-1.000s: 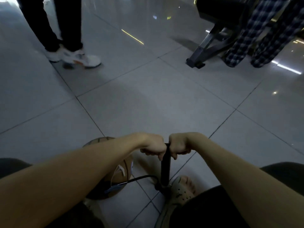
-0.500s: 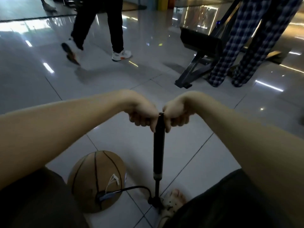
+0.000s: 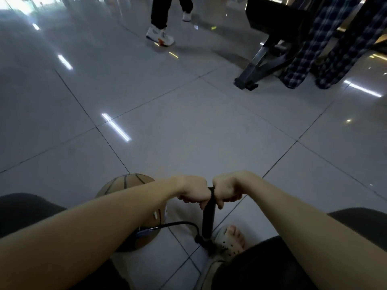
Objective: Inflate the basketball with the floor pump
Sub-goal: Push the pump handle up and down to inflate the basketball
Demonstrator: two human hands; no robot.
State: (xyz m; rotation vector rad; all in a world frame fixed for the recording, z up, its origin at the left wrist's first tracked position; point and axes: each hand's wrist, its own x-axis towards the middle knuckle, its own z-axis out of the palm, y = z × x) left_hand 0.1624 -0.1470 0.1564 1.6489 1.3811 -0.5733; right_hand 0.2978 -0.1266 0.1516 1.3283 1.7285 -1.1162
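Left hand and right hand both gripped the floor pump handle, hose running into the basketball beside it

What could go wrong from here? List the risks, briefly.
The brown basketball lies loose on the glossy tile floor; if it rolls, the thin black hose may tug free. The slim black floor pump seems braced by one sandalled foot, so it may tip when the left hand and right hand push.
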